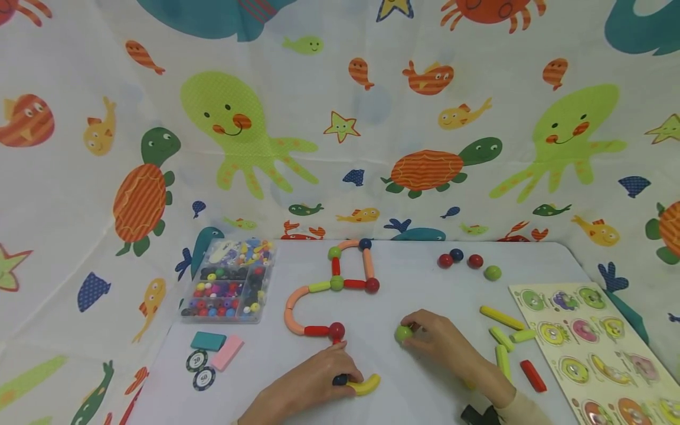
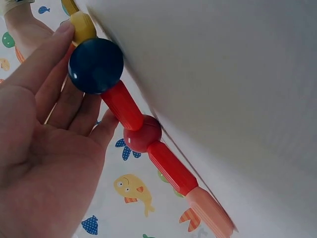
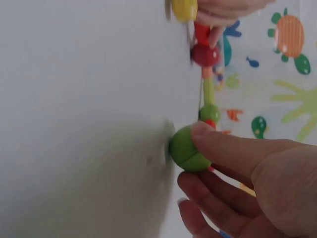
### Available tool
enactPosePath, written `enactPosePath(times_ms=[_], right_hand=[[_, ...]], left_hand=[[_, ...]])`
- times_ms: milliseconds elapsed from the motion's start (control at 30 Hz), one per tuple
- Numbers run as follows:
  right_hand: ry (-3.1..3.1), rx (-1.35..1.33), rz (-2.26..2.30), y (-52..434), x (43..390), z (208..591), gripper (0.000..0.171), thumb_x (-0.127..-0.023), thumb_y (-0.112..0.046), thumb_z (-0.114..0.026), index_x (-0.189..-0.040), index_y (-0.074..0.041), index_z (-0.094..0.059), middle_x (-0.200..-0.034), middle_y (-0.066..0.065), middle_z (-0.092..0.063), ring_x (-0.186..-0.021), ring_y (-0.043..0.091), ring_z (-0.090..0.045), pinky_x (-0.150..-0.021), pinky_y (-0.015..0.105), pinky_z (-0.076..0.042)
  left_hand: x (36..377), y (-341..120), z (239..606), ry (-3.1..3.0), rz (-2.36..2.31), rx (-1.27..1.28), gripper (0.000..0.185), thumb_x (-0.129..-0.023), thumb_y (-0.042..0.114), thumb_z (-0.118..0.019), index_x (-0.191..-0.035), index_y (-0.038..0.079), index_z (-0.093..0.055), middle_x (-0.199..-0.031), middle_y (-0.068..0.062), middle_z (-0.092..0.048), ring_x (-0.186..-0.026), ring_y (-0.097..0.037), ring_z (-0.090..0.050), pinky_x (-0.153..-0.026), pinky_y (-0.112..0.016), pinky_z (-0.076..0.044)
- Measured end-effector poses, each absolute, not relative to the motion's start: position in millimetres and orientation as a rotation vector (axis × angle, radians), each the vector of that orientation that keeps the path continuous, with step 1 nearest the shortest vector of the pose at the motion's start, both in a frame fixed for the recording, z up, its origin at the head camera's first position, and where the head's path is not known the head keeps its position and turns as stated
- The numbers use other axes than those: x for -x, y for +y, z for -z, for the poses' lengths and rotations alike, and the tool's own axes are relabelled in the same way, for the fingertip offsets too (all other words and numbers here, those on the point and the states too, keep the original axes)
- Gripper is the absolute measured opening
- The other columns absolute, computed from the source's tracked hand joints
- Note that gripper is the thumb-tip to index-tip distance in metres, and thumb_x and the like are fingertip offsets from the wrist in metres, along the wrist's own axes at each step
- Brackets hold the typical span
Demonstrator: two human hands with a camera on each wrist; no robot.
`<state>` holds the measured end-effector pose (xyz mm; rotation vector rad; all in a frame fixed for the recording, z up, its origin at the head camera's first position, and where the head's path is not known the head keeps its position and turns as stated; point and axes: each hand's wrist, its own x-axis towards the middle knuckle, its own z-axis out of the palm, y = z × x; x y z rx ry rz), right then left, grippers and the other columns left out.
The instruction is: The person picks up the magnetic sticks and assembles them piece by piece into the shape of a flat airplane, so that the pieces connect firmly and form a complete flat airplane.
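Observation:
My left hand (image 1: 316,378) pinches a yellow curved stick (image 1: 365,385) lying low in the middle of the white table. The stick meets a dark blue ball (image 2: 96,66), which joins a red stick (image 2: 122,105) and a red ball (image 1: 337,330). From there a chain of salmon curved sticks (image 1: 291,311), a light green stick (image 1: 320,287) and a green ball (image 1: 337,283) leads up to a closed loop. To the right, my right hand (image 1: 438,339) holds a loose green ball (image 3: 187,149) between thumb and fingers, on or just above the table.
Loose red balls (image 1: 475,261), a blue ball (image 1: 456,255) and a green ball (image 1: 493,273) lie at the back right. Yellow and green sticks (image 1: 501,317) and a red stick (image 1: 533,376) lie beside a fruit puzzle board (image 1: 574,348). A bead box (image 1: 225,283), blocks (image 1: 228,353) and chips (image 1: 204,378) are left.

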<state>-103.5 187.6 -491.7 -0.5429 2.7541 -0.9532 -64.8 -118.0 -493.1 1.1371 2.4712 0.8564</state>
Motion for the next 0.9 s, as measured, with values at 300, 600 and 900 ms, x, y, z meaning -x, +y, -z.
enactPosePath(times_ms=[300,600,900], right_hand=[[2.505,0.711,0.997,172.1,82.8,491.4,0.032,-0.090,-0.034,-0.077,-0.119,-0.024,-0.069,-0.108,-0.017,-0.067,-0.096,0.002,-0.060,-0.088,0.023,-0.054],[2.399,0.759,1.014,165.3,71.8,495.9,0.031,-0.091,-0.037,-0.074,-0.120,-0.028,-0.067,-0.110,-0.021,-0.065,-0.098,-0.001,-0.060,-0.090,0.023,-0.053],[2.358,0.738,1.007,163.4,67.0,494.8,0.032,-0.092,-0.039,-0.072,-0.122,-0.030,-0.066,-0.112,-0.020,-0.065,-0.100,-0.001,-0.060,-0.093,0.024,-0.052]], left_hand=[[64.3,-119.0,492.2,2.471,-0.859,-1.160,0.024,-0.090,0.027,-0.077,-0.114,0.027,-0.076,-0.098,0.024,-0.070,-0.096,0.008,-0.059,-0.117,-0.040,-0.038],[64.0,-119.3,492.2,2.455,-0.858,-1.174,0.025,-0.091,0.026,-0.077,-0.115,0.027,-0.075,-0.099,0.024,-0.071,-0.099,0.008,-0.060,-0.118,-0.041,-0.037],[63.6,-120.3,490.8,2.434,-0.850,-1.185,0.027,-0.090,0.025,-0.077,-0.117,0.026,-0.075,-0.102,0.024,-0.071,-0.100,0.009,-0.060,-0.119,-0.042,-0.035]])
